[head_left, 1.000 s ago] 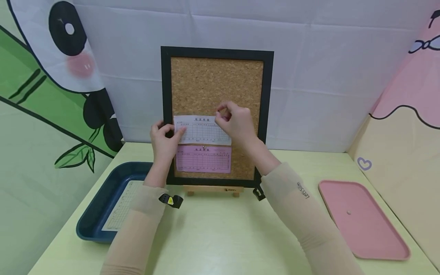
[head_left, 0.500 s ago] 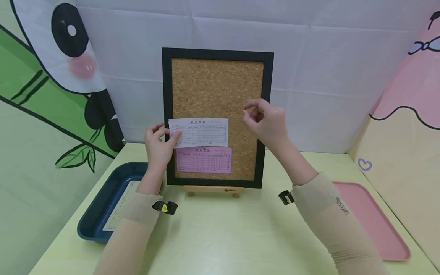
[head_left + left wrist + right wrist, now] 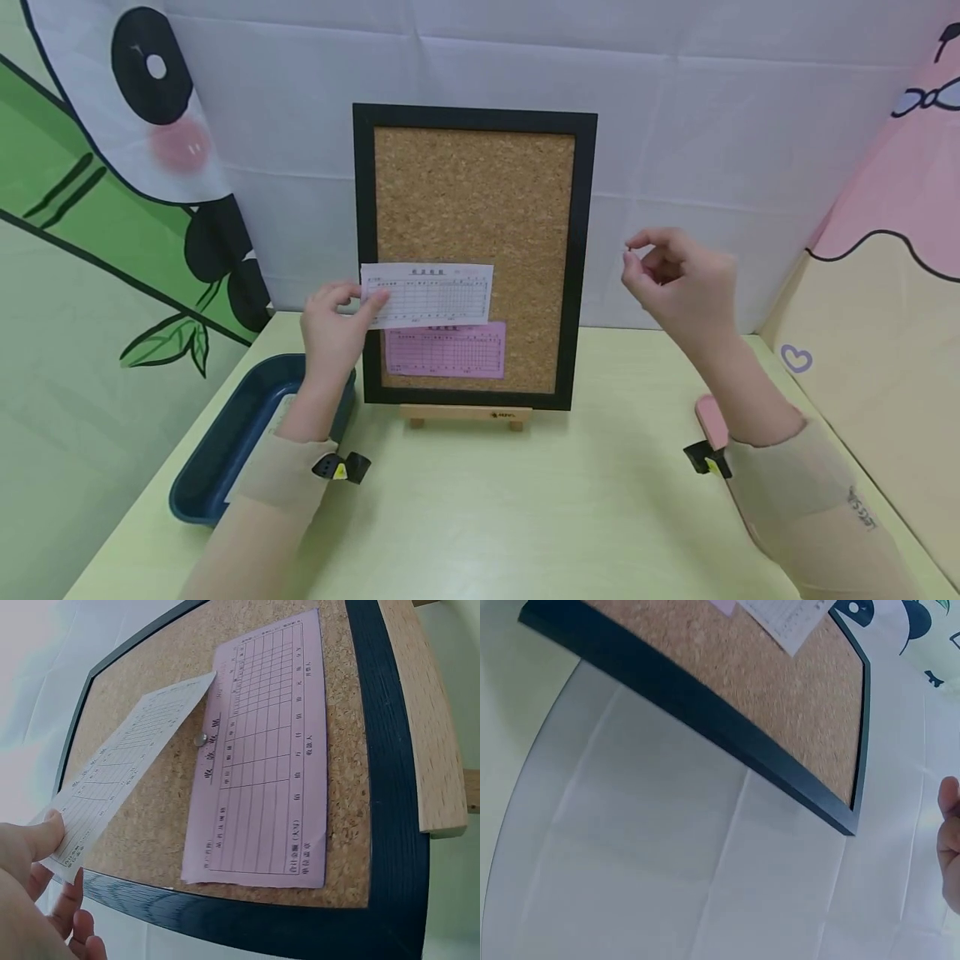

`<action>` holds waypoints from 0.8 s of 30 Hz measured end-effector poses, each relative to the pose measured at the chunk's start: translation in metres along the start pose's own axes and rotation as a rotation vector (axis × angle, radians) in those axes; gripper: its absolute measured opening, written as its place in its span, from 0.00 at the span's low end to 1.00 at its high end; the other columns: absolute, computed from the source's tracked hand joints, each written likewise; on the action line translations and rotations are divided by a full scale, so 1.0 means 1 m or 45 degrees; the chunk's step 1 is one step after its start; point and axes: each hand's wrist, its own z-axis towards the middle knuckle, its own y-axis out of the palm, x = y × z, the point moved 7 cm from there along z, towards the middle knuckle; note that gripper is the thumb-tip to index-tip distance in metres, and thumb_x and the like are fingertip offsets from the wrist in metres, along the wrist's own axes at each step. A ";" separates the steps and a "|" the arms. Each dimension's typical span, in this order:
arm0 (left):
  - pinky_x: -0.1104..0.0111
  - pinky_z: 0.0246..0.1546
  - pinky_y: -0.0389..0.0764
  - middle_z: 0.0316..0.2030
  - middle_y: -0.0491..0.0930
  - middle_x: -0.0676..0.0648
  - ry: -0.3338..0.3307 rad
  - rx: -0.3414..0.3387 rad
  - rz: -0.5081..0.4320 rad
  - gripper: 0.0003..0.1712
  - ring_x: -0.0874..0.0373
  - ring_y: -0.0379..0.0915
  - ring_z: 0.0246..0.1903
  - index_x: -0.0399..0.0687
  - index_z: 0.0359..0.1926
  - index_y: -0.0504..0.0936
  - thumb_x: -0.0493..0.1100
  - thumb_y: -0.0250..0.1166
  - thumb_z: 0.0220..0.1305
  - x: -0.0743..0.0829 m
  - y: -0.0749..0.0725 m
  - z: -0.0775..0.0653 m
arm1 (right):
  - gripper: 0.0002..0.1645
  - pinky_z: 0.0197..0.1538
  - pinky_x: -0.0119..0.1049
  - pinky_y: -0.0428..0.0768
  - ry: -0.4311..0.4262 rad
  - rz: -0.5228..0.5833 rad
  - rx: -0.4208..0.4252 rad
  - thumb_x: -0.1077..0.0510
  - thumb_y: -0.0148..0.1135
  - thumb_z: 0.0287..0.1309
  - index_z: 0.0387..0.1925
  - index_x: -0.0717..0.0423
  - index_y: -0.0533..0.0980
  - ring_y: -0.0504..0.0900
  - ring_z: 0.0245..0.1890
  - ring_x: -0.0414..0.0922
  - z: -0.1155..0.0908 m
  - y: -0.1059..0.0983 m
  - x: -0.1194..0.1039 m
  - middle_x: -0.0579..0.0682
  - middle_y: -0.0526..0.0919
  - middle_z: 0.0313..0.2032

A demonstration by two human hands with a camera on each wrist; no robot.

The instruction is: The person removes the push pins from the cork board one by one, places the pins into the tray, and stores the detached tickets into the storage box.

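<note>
We see the left hand (image 3: 330, 329) pinching a white printed form (image 3: 427, 296) by its left end, the thumb in front and the fingers bent behind. The right hand (image 3: 678, 279) is well apart, up beyond the board's right side; its thumb and forefinger nearly meet at a tiny object (image 3: 628, 248), too small for us to make out, and the other fingers curl in toward the palm. The right wrist view shows us only part of that hand.

The white form is in front of the corkboard (image 3: 476, 192), its lower edge overlapping the top of a pink printed form (image 3: 446, 352) from our head view. In the left wrist view we find it slanting, its held end away from the cork, and there a round metal tack (image 3: 200, 739) sits at the pink form's top edge. The pink form lies against the lower part of the cork. A black frame (image 3: 587, 208) borders the board, which stands on a small wooden easel (image 3: 465, 412).

Farther out, to the left, we have a navy blue tray (image 3: 225, 442) holding a pale gridded sheet (image 3: 281, 414), mostly behind the left forearm. To the right, a pink tray (image 3: 712, 421) is largely covered by the right arm, so we cannot tell its contents. Both trays rest on the pale yellow-green table (image 3: 525, 517).
</note>
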 end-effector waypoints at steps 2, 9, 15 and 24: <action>0.57 0.47 0.66 0.48 0.78 0.41 0.025 -0.001 0.001 0.28 0.48 0.64 0.50 0.38 0.41 0.83 0.60 0.66 0.56 0.003 -0.003 -0.002 | 0.06 0.25 0.16 0.67 0.022 -0.010 0.010 0.68 0.62 0.47 0.31 0.65 0.80 0.66 0.14 0.28 -0.004 -0.012 0.000 0.50 0.76 0.13; 0.65 0.42 0.64 0.42 0.77 0.44 0.021 -0.015 0.017 0.30 0.53 0.62 0.45 0.43 0.44 0.85 0.64 0.64 0.55 0.010 -0.013 -0.011 | 0.07 0.25 0.15 0.67 0.064 -0.004 0.109 0.68 0.62 0.44 0.28 0.69 0.80 0.66 0.14 0.25 -0.018 -0.053 0.001 0.51 0.75 0.12; 0.65 0.39 0.64 0.41 0.76 0.44 0.006 -0.026 0.049 0.30 0.52 0.62 0.43 0.43 0.45 0.85 0.63 0.64 0.55 0.016 -0.025 -0.020 | 0.07 0.25 0.14 0.68 0.131 0.008 0.163 0.70 0.61 0.42 0.26 0.73 0.80 0.67 0.13 0.22 -0.031 -0.084 0.006 0.34 0.75 0.14; 0.63 0.37 0.62 0.37 0.77 0.43 0.109 -0.019 0.112 0.24 0.56 0.60 0.43 0.41 0.42 0.86 0.57 0.67 0.56 0.026 -0.051 -0.030 | 0.07 0.22 0.13 0.68 0.221 -0.007 0.143 0.73 0.60 0.43 0.27 0.78 0.77 0.68 0.11 0.25 -0.060 -0.123 0.021 0.32 0.77 0.16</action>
